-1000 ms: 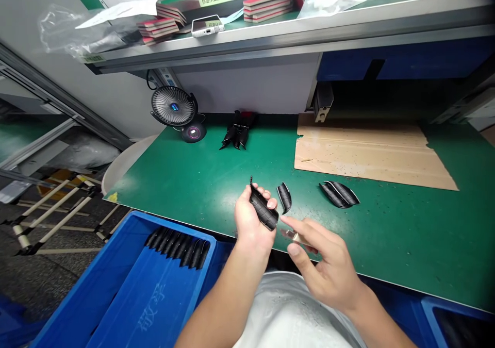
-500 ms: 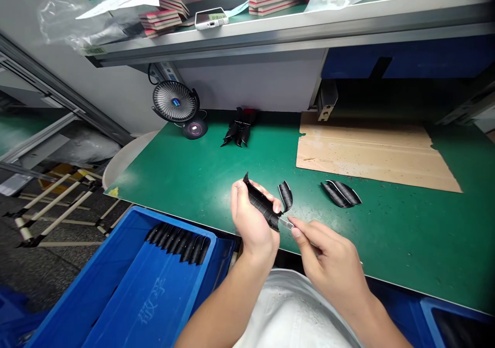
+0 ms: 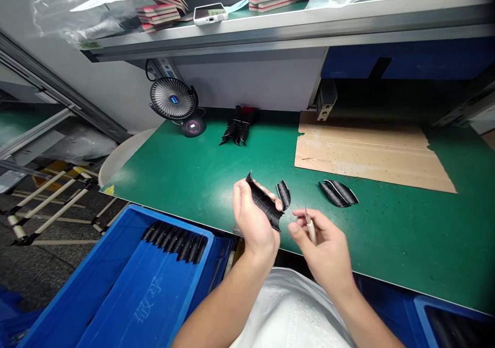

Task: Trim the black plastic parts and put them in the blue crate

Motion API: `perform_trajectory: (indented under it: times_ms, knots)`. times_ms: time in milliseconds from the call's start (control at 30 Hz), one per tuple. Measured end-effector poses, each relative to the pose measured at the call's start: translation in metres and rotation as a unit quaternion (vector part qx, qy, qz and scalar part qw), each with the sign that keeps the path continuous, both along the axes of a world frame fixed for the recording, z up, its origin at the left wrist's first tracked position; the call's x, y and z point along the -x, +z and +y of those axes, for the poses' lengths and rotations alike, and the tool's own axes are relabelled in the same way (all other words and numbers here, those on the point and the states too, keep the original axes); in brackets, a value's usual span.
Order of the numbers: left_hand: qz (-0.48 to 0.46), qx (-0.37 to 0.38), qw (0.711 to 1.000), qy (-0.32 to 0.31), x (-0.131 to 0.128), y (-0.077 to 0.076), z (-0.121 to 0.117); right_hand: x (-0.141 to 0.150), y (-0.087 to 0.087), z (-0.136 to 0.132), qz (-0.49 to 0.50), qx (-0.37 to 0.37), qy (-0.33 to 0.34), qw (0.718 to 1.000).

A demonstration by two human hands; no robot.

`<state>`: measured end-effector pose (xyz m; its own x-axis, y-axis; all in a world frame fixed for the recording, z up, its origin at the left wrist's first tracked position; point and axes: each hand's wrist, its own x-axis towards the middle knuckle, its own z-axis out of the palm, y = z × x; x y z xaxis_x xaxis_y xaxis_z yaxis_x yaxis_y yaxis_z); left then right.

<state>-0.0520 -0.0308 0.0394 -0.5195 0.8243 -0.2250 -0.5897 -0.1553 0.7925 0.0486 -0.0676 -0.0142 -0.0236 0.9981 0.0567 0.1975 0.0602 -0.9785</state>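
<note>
My left hand (image 3: 253,221) is closed around a curved black ribbed plastic part (image 3: 265,202), held just above the near edge of the green bench mat (image 3: 201,172). My right hand (image 3: 323,245) sits close beside it, fingers pinched on a thin light-coloured tool (image 3: 309,227) whose tip points upward, a little apart from the part. A similar small black part (image 3: 284,194) lies on the mat right behind my left fingers. Two more black curved parts (image 3: 339,193) lie together to the right.
A blue bin (image 3: 127,286) at lower left holds a row of several black parts (image 3: 176,242). At the back stand a small desk fan (image 3: 172,99), a heap of black parts (image 3: 237,129) and a cardboard sheet (image 3: 367,149). An overhead shelf (image 3: 270,28) carries a phone and stacked booklets.
My right hand has drawn the tool away from the end of the black part and turned its tip upward. My left hand has tilted the part slightly.
</note>
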Motion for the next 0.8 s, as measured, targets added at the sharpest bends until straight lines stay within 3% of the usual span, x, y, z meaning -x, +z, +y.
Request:
perform_trajectory:
  times_ms: [100, 133, 200, 300, 400, 533, 667, 733, 800]
  knots:
    - [0.063, 0.012, 0.996, -0.057, 0.004, -0.026, 0.015, 0.003, -0.016, 0.016, -0.056, 0.053, 0.06, 0.995]
    - [0.099, 0.023, 0.993, -0.058, 0.01, -0.041, 0.024, 0.002, -0.027, 0.021, -0.109, 0.047, 0.056, 0.991]
    - [0.202, 0.112, 0.973, -0.024, 0.028, -0.076, 0.048, -0.001, -0.05, 0.03, -0.205, 0.032, 0.018, 0.978]
    - [0.252, 0.158, 0.954, -0.03, 0.055, -0.124, 0.08, 0.001, -0.083, 0.041, -0.272, 0.025, -0.022, 0.962]
    - [0.297, 0.165, 0.938, -0.068, 0.066, -0.146, 0.094, 0.011, -0.099, 0.049, -0.316, 0.015, -0.029, 0.948]
    - [0.339, 0.157, 0.921, -0.113, 0.066, -0.135, 0.093, 0.001, -0.1, 0.053, -0.339, 0.007, -0.033, 0.94]
    - [0.312, 0.166, 0.917, -0.185, 0.051, -0.108, 0.076, -0.052, -0.083, 0.052, -0.304, -0.022, -0.008, 0.952]
    - [0.27, 0.176, 0.908, -0.266, 0.034, -0.095, 0.062, -0.075, -0.068, 0.051, -0.264, -0.067, 0.059, 0.96]
    - [0.171, 0.185, 0.878, -0.407, 0.014, -0.082, 0.048, -0.085, -0.05, 0.05, -0.227, -0.133, 0.133, 0.955]
